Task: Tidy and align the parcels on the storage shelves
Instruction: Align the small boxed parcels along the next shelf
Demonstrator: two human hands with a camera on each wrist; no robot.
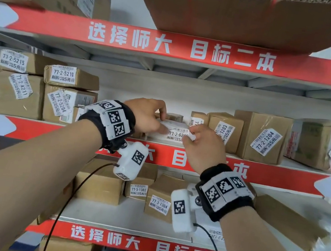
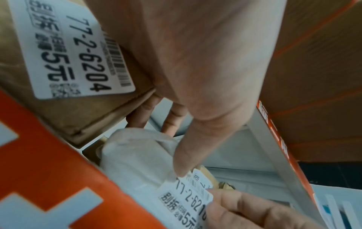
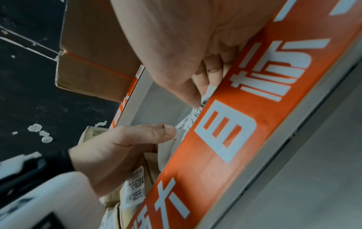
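Note:
A flat white soft parcel point(image 1: 172, 134) labelled 77-2-6210 lies at the front of the middle shelf point(image 1: 260, 174). My left hand point(image 1: 151, 116) holds its left end, thumb on the front and fingers curled over the top. In the left wrist view the thumb presses the white parcel point(image 2: 137, 162) just beside the label point(image 2: 188, 199). My right hand point(image 1: 193, 133) pinches the parcel's right end at the label. The right wrist view shows my right hand point(image 3: 201, 96) with thumb and fingers closed on the white edge above the red shelf strip point(image 3: 235, 139).
A brown box marked 77-2-6204 point(image 2: 68, 62) stands just left of the parcel. Stacked brown boxes point(image 1: 68, 93) fill the shelf's left side. Boxes 77-2-1203 point(image 1: 223, 132) and 77-2-1204 point(image 1: 261, 137) stand on the right. Several boxes point(image 1: 157, 199) lie on the lower shelf.

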